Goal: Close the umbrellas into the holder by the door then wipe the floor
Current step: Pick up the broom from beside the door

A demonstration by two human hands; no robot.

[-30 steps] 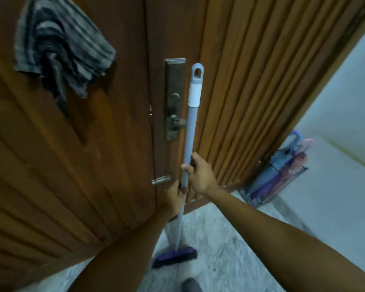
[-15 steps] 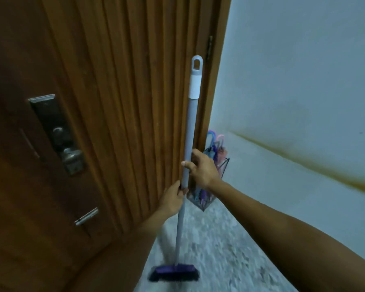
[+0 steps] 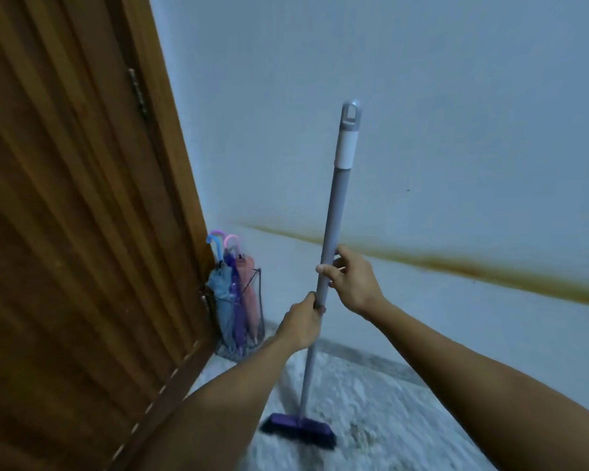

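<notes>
A grey-handled floor brush (image 3: 334,212) stands nearly upright, its purple head (image 3: 298,431) resting on the speckled floor (image 3: 381,402). My left hand (image 3: 301,322) grips the handle low down, and my right hand (image 3: 352,280) holds it just above. Three closed umbrellas (image 3: 235,294), blue, purple and pink with curved handles, stand in a black wire holder (image 3: 257,331) in the corner between door and wall.
A ribbed wooden door (image 3: 75,232) fills the left side, with its hinge edge by the holder. The pale wall (image 3: 422,130) on the right carries a brown stain line (image 3: 473,266). A dirty patch (image 3: 361,436) lies on the floor right of the brush head.
My view has swung right, away from the door lock and toward the wall and holder. The brush and both hands have moved right with it, still gripping the handle.
</notes>
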